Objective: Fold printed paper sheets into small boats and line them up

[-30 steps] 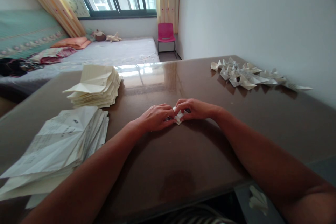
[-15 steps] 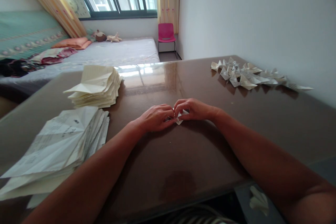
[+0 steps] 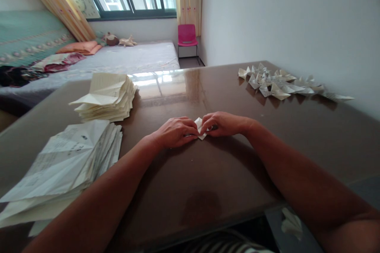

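A small folded piece of white paper (image 3: pixel 201 127) lies on the dark brown table (image 3: pixel 225 166), mostly covered by fingers. My left hand (image 3: pixel 175 132) presses on its left side, fingers curled down onto it. My right hand (image 3: pixel 223 123) pinches its right side, thumb and fingertips closed on the paper. The two hands almost touch at the middle of the table. Only a corner of the paper shows between them.
Two stacks of printed sheets lie at the left: a near stack (image 3: pixel 63 168) and a farther stack (image 3: pixel 107 97). A heap of several small folded paper shapes (image 3: pixel 277 85) sits at the back right by the white wall. Behind the table stand a bed and a pink chair (image 3: pixel 186 35).
My right hand's fingers have drawn slightly right, so more of the paper's top corner shows between the hands. The view shifted a little; the hands stay in place.
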The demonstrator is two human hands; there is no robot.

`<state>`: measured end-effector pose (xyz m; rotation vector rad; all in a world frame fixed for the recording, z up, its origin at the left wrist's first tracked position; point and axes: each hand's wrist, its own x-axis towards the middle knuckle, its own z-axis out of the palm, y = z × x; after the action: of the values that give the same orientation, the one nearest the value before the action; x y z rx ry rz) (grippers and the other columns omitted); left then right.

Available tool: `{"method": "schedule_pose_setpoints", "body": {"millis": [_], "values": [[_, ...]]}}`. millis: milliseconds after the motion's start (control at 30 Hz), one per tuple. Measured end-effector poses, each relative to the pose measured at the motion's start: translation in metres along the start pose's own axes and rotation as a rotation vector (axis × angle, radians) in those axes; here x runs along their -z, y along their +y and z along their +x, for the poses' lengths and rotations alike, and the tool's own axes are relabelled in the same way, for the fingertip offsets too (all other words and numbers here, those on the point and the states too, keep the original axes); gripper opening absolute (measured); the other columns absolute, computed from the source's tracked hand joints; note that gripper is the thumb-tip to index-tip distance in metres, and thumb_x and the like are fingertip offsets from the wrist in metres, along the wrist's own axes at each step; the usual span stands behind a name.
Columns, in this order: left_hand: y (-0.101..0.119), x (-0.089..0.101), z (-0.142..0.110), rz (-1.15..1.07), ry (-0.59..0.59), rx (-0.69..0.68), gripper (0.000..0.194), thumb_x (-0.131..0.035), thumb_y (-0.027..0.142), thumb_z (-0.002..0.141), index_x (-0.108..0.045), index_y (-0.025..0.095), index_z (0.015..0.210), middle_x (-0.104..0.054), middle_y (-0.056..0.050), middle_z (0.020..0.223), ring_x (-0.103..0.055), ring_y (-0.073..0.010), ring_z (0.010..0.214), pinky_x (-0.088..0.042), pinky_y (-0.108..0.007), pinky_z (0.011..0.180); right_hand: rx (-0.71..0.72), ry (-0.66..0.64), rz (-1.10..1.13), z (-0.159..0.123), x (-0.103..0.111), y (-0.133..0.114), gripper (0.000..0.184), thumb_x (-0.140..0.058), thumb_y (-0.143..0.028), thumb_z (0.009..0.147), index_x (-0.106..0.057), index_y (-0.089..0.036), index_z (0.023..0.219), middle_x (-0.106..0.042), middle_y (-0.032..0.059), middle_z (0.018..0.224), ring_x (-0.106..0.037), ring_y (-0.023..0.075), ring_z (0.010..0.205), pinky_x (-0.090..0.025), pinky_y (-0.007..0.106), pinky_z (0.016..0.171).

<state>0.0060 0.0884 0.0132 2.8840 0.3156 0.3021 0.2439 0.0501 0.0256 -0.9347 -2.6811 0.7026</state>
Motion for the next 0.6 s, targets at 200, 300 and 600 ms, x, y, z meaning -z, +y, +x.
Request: {"method": "schedule_pose_setpoints", "body": {"millis": [200,300,600], "values": [[0.007,0.013,0.0,0.036,-0.101,0.001,0.035,-0.05,0.022,0.086,-0.066,0.037,0.113,-0.065,0.002,0.116,-0.059,-0.0161,0.094,-0.043,-0.026,0.083,-0.039,0.06,0.132,-0.004,0.0,0.006,0.029,-0.052,-0.01,0.081,-0.073,-0.019,0.099,-0.067,0.0027,0.089,-0.06,0.012,0.076,-0.044,0.022,0.074],[0.011,0.017,0.0,0.064,-0.137,0.019,0.04,-0.054,0.019,0.081,-0.065,0.04,0.114,-0.063,0.003,0.118,-0.059,-0.0174,0.097,-0.044,-0.027,0.081,-0.14,0.215,0.121,0.002,-0.009,0.009,0.023,-0.052,-0.016,0.085,-0.071,-0.017,0.097,-0.066,0.0029,0.085,-0.058,0.0118,0.072,-0.043,0.022,0.068],[0.011,0.015,-0.002,-0.024,-0.126,0.041,0.037,-0.055,0.019,0.083,-0.067,0.038,0.112,-0.059,-0.001,0.119,-0.052,-0.0202,0.111,-0.043,-0.029,0.094,-0.355,0.36,-0.121,0.017,-0.03,0.015,0.023,-0.06,-0.038,0.086,-0.065,-0.021,0.101,-0.061,0.0039,0.1,-0.056,0.0125,0.078,-0.039,0.023,0.067]]}}
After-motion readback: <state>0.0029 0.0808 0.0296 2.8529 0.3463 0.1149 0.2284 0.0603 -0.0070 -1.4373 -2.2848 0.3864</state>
